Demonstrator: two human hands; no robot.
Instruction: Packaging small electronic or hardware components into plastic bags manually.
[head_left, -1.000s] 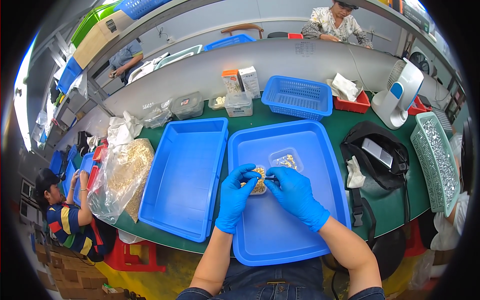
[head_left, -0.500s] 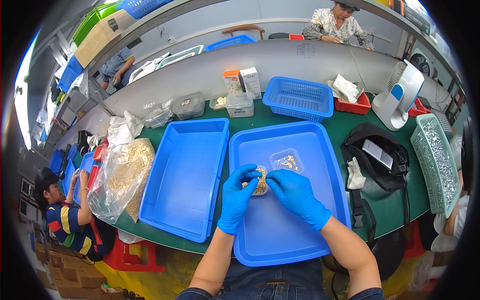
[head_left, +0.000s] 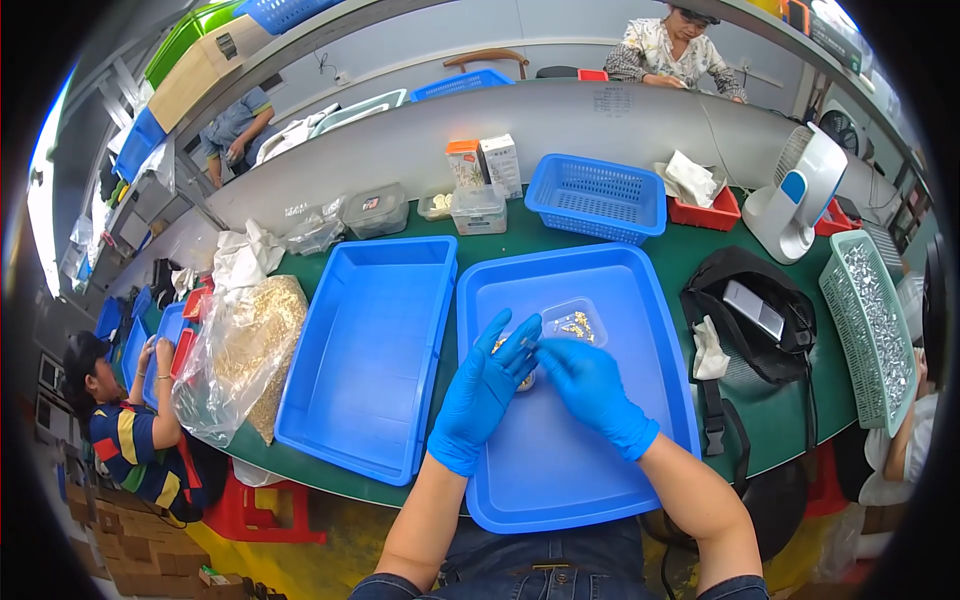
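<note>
Both my hands wear blue gloves and are over a large blue tray. My left hand is open, palm turned up and fingers stretched out, above a small container filled with small golden pieces that it mostly covers. Close to its fingertips is my right hand, knuckles up, thumb and fingers drawn together. What the right fingers pinch, if anything, is too small and blurred to make out. Just beyond them a shallow clear container holds a scatter of small gold and whitish pieces.
To the left stand a deep blue tray and a plastic bag of golden pieces. A blue basket, clear boxes and a white fan line the back. At right lie a black bag and a pale green basket.
My left hand has unbent from a pinch to stretched fingers, palm up, covering more of the filled container. The right hand stays nearly in place, its fingertips slightly shifted.
</note>
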